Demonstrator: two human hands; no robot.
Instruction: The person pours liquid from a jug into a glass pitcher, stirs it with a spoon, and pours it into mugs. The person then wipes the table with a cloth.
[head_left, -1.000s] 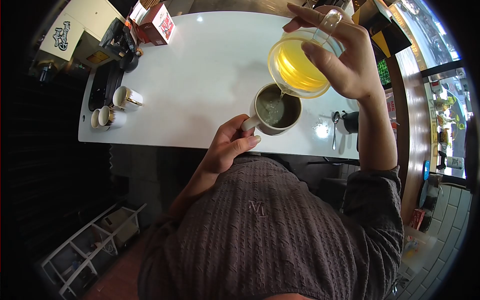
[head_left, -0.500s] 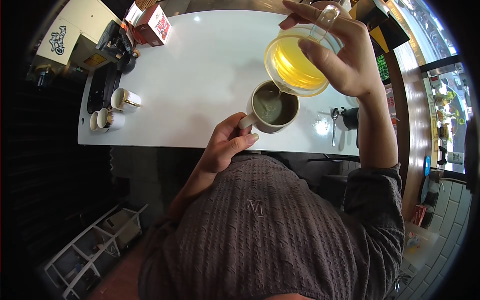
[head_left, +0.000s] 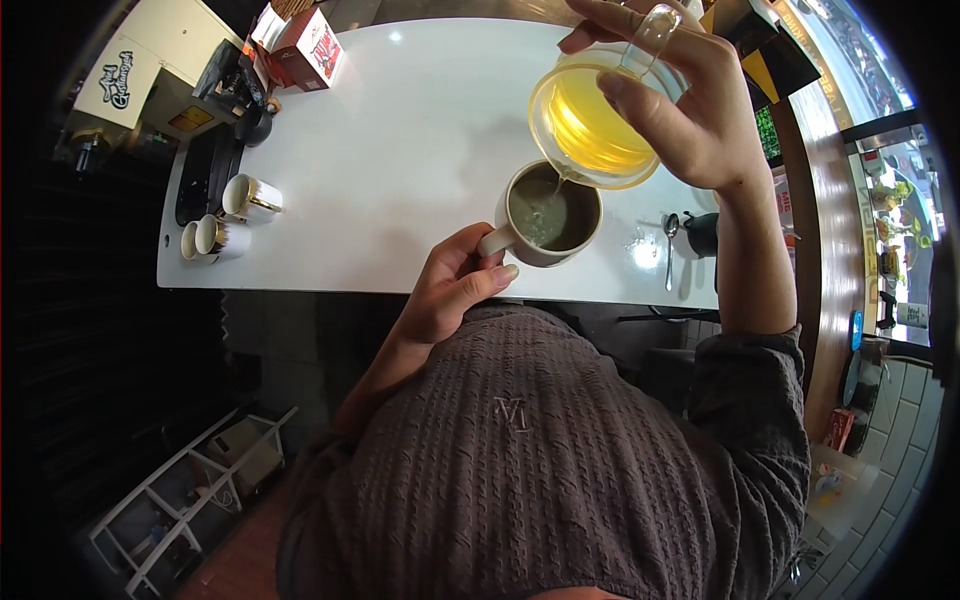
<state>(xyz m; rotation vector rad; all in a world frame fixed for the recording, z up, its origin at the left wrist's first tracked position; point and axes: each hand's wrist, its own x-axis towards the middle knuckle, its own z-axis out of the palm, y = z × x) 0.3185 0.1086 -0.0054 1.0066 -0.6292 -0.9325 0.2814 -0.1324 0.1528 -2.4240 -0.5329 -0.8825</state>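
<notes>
My left hand (head_left: 455, 285) is closed on the handle of a pale mug (head_left: 548, 215), which stands near the front edge of the white table. Above the mug's far right side, my right hand (head_left: 685, 100) grips the handle of a glass pitcher (head_left: 592, 125) holding yellow liquid. The pitcher is tilted, and a thin stream runs from its lip into the mug. Liquid in the mug is rippling. A metal spoon (head_left: 670, 250) lies to the right of the mug, beside a small dark pot (head_left: 701, 234).
White mugs with gold trim (head_left: 252, 198) stand at the table's left end, next to a black tray (head_left: 208, 185). A red and white box (head_left: 308, 50) is at the back left. Black and yellow boxes (head_left: 765, 50) sit at the back right.
Liquid keeps running from the pitcher into the mug, and its level in the mug looks slightly higher. Both hands hold nearly the same position.
</notes>
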